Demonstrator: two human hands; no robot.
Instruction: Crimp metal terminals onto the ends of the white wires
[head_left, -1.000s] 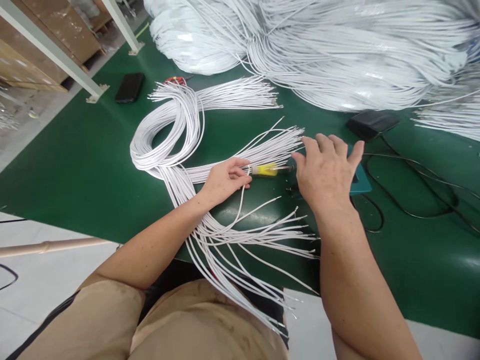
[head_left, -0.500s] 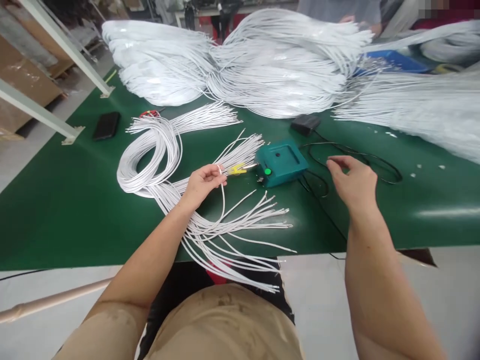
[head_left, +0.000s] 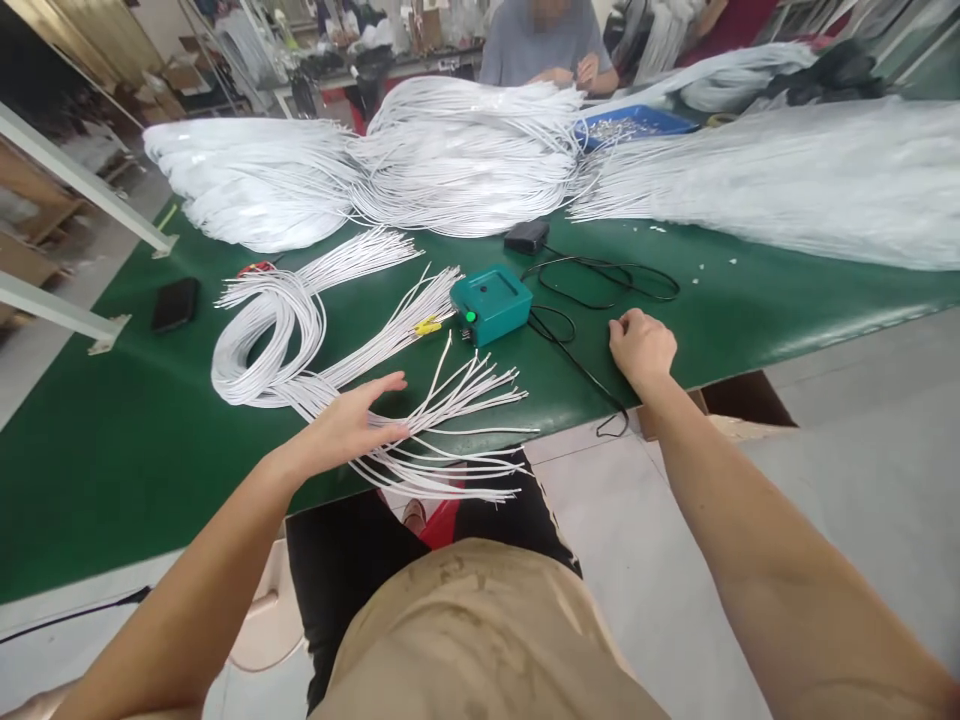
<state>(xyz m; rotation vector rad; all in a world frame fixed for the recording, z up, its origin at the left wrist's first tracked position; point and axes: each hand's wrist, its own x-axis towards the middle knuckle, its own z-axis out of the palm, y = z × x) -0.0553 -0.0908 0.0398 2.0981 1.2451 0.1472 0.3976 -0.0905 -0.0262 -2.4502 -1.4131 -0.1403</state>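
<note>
My left hand (head_left: 360, 418) is over the loose ends of a white cable bundle (head_left: 465, 398), thumb and fingers apart, holding nothing. The bundle loops round in a coil (head_left: 225, 372) at the left and fans out rightward, some ends hanging past the table's front edge. Just beyond those ends stands a teal box (head_left: 501, 318) with a green button. A yellow clip-like piece (head_left: 427, 326) lies left of it, beside another spread of white cable ends. Resting on the table right of the box, my right hand (head_left: 645, 350) has curled fingers; whether anything is in them is hidden.
Large heaps of white cables (head_left: 465, 160) line the table's back. A blue tray (head_left: 660, 122) holds small metal parts. A black adapter (head_left: 526, 237) and its cord lie behind the teal box. A dark flat object (head_left: 175, 304) lies left. A person (head_left: 525, 45) sits opposite.
My left hand has let go of the single white cable near the yellow piece and moved back toward me, opening. My right hand has come down onto the table. The view has shifted.
</note>
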